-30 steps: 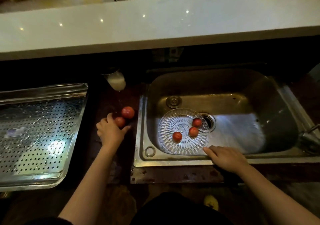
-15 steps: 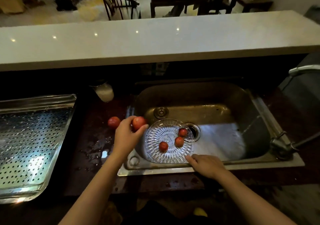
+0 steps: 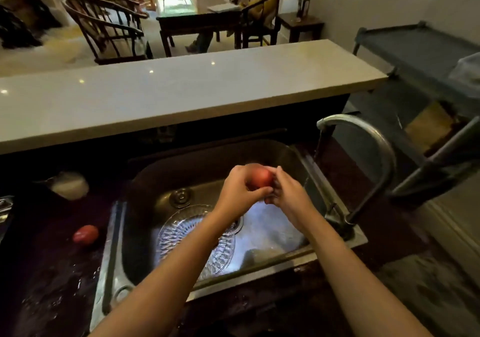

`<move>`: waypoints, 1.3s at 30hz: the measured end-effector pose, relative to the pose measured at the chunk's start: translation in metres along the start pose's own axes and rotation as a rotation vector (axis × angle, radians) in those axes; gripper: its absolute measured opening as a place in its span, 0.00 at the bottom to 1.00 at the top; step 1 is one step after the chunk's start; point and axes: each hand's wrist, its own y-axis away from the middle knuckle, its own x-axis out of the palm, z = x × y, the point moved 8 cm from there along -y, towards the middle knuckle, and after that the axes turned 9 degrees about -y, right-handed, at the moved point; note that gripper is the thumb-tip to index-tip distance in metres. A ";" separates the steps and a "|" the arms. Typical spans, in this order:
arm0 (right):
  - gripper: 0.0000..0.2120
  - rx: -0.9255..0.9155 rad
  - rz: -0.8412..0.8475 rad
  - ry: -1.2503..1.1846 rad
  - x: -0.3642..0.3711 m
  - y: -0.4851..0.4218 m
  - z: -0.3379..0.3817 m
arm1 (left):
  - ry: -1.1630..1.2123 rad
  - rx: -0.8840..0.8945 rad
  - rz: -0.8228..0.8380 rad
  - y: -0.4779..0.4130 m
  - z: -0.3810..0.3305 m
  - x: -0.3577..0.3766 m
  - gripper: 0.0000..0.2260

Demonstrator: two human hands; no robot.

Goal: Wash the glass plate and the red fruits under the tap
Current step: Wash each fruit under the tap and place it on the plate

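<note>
Over the steel sink (image 3: 283, 257) both my hands hold one red fruit (image 3: 261, 177). My left hand (image 3: 237, 193) curls round its left side and my right hand (image 3: 289, 196) grips its right side. A thin stream of water falls from the curved tap (image 3: 363, 139) just to the right of my hands. The patterned glass plate (image 3: 179, 232) lies on the sink floor under my left forearm, which hides the fruits that lay on it. Another red fruit (image 3: 85, 234) sits on the wet dark counter left of the sink.
A long pale countertop (image 3: 168, 95) runs behind the sink. A pale rounded object (image 3: 68, 184) lies on the dark counter at the back left. The corner of a metal tray (image 3: 5, 206) shows at the left edge. A grey rack (image 3: 428, 155) stands right of the tap.
My left hand carried the fruit from the counter across the sink toward the tap. My right hand left the sink's front rim and joined it on the fruit. The view swung right.
</note>
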 end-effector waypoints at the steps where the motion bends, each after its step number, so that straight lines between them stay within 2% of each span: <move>1: 0.16 -0.009 -0.015 -0.014 -0.010 -0.002 0.004 | -0.003 0.015 0.013 -0.008 -0.005 0.008 0.21; 5: 0.13 -0.007 -0.137 -0.189 -0.052 -0.016 0.007 | -0.046 0.075 0.085 -0.041 -0.025 0.042 0.24; 8: 0.16 0.054 -0.212 -0.429 -0.075 -0.029 -0.001 | -0.046 0.075 0.168 -0.065 -0.036 0.070 0.25; 10: 0.15 0.050 -0.271 -0.474 -0.089 -0.037 -0.002 | -0.019 0.056 0.218 -0.077 -0.040 0.086 0.25; 14: 0.12 0.031 -0.353 -0.418 -0.108 -0.044 0.004 | 0.131 -0.021 0.234 -0.089 -0.042 0.106 0.23; 17: 0.14 -0.034 -0.312 -0.329 -0.112 -0.044 0.015 | 0.358 -0.070 0.241 -0.089 -0.045 0.115 0.12; 19: 0.14 -0.063 -0.278 -0.221 -0.110 -0.041 0.019 | 0.448 -0.133 0.194 -0.090 -0.044 0.118 0.07; 23: 0.16 -0.073 -0.314 -0.100 -0.108 -0.037 0.021 | 0.422 -0.185 0.052 -0.095 -0.047 0.118 0.05; 26: 0.16 -0.081 -0.327 -0.105 -0.111 -0.037 0.027 | 0.376 -0.141 0.032 -0.093 -0.055 0.119 0.04; 30: 0.14 -0.099 -0.277 0.004 -0.112 -0.045 0.031 | 0.296 -0.034 0.097 -0.088 -0.061 0.120 0.12; 34: 0.13 -0.167 -0.266 0.156 -0.110 -0.050 0.037 | 0.324 -0.020 0.178 -0.083 -0.060 0.111 0.15; 37: 0.19 -0.046 -0.339 0.023 -0.108 -0.059 0.028 | 0.275 -0.047 0.206 -0.079 -0.051 0.104 0.20; 39: 0.21 0.006 -0.313 0.048 -0.104 -0.062 0.024 | 0.277 -0.081 0.199 -0.077 -0.044 0.098 0.22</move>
